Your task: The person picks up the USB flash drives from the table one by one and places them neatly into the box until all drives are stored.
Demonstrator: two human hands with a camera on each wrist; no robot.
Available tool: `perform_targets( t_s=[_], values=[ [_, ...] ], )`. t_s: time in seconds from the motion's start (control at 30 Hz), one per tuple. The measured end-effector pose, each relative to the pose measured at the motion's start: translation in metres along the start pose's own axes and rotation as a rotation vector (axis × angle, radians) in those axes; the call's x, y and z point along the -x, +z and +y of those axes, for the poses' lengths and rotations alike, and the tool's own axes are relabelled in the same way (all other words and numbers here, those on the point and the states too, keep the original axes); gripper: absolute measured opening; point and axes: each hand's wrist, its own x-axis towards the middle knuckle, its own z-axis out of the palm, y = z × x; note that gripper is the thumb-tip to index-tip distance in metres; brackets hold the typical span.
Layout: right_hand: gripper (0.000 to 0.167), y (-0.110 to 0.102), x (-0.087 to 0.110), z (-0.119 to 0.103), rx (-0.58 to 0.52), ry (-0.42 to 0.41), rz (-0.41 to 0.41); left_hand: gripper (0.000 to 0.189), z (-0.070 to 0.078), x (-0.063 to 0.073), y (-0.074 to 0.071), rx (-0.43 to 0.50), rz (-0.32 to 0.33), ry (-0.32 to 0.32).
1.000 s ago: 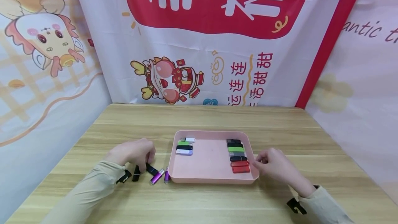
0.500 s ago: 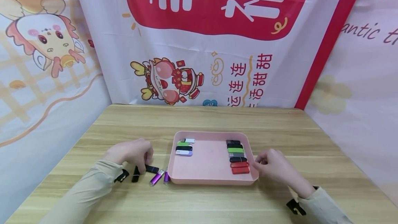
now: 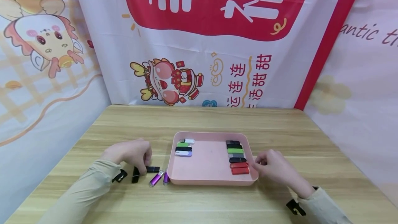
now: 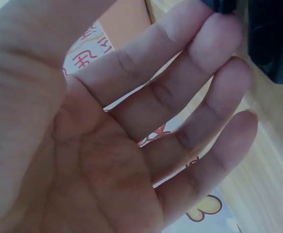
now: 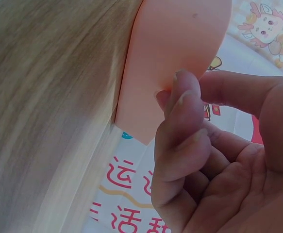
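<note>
Near the tray's left side, my left hand (image 3: 136, 153) pinches a black USB stick (image 3: 152, 169) lying crosswise on the table. A second black USB stick (image 3: 135, 175) lies just left of the fingertips. In the left wrist view a black stick (image 4: 224, 5) shows at the fingertips, partly cut off by the frame. Two purple USB sticks, one slanted (image 3: 156, 178) and one leaning by the tray corner (image 3: 166, 176), are close by. My right hand (image 3: 273, 167) pinches the right wall of the pink tray (image 5: 175, 43) near its front corner.
Inside the tray, a short column of USB sticks, green (image 3: 183, 145) among them, lies at the left. A longer column with black, green, grey and red sticks (image 3: 239, 171) runs along the right. Printed cloth (image 3: 217, 44) hangs behind the wooden table (image 3: 205, 203).
The black USB stick at my left fingertips has turned from slanted to nearly crosswise. My left hand has shifted slightly left. My right hand stays at the tray wall.
</note>
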Motion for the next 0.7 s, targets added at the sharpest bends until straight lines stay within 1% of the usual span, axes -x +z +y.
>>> perform_targets(
  t_s=[0.3, 0.5, 0.7],
  values=[
    [0.010, 0.000, 0.000, 0.000, -0.003, 0.003, 0.007, 0.020, 0.002, 0.005, -0.006, -0.026, 0.024, 0.053],
    [0.012, 0.000, 0.000, 0.001, -0.003, -0.003, 0.006, 0.019, 0.003, 0.008, -0.010, -0.024, 0.044, 0.049],
    [0.011, 0.000, 0.001, 0.001, -0.002, 0.000, 0.005, 0.020, 0.003, 0.008, -0.013, -0.058, 0.094, 0.061]
  ],
)
